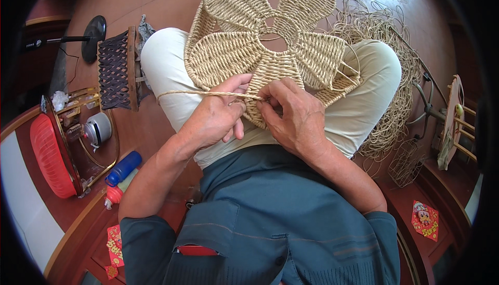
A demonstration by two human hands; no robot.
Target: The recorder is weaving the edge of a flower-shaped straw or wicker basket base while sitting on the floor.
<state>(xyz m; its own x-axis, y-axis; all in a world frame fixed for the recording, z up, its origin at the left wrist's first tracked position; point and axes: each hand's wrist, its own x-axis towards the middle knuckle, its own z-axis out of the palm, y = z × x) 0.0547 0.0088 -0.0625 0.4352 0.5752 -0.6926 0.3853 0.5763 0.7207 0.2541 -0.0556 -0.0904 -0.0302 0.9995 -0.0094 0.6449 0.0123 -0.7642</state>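
Note:
A woven straw-coloured flower-shaped piece (223,51), with several petals round an open ring, lies across my lap and knees. My right hand (296,111) pinches a twisted cord (182,93) against the tip of the petal nearest me; its fingertips are partly hidden. The cord runs leftward from there across my left hand (223,108), then bends back in a loop over my left thigh. My left hand is closed loosely on the cord, its fingers partly curled beside the same petal. Loose strands stick out near the piece's right edge.
A large heap of loose cord (390,77) lies on the floor at right. At left stand a dark woven stool (117,69), a black fan (94,38) and a rack with a red basket (49,155). A blue bottle (123,168) lies lower left. A wooden-slatted chair (455,124) stands far right.

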